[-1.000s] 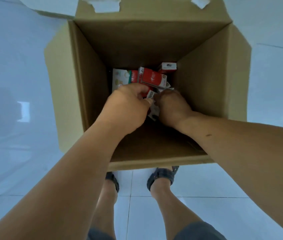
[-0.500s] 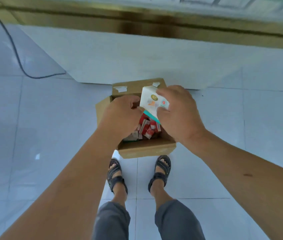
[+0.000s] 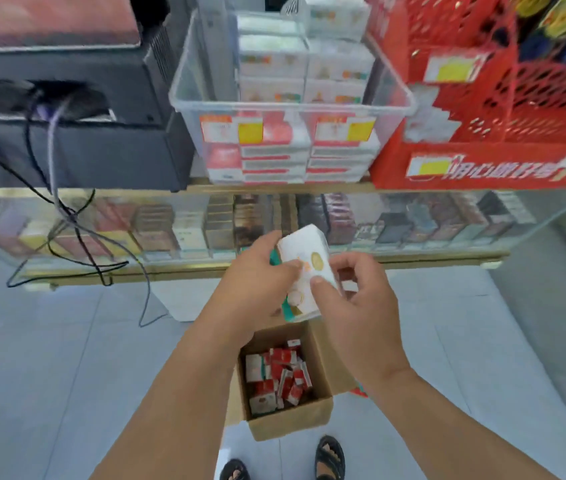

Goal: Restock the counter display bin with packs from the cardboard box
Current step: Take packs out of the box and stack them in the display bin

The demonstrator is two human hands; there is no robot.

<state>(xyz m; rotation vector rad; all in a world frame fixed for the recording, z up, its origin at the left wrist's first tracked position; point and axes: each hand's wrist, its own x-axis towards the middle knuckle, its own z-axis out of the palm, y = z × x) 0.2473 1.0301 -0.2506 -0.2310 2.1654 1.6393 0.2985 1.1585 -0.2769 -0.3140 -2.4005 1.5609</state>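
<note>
Both hands hold a bundle of white packs (image 3: 304, 268) with gold marks and teal ends at chest height, in front of the glass counter. My left hand (image 3: 257, 285) grips its left side; my right hand (image 3: 354, 299) pinches its right side with thumb on the face. Below them on the floor stands the open cardboard box (image 3: 323, 414) with several red and white packs (image 3: 278, 375) inside. The clear plastic display bin (image 3: 184, 98) sits on the counter above, stacked with white packs on top and red and white packs lower down.
A red mesh display rack (image 3: 499, 98) stands right of the bin. A black machine (image 3: 77, 109) with hanging cables (image 3: 66, 216) is at the left. The glass counter (image 3: 205, 271) shows rows of packs. My sandalled feet (image 3: 330, 459) are by the box.
My hands have lifted the white packs out of the box and up to counter height. The view has risen from the box to the counter and its bin.
</note>
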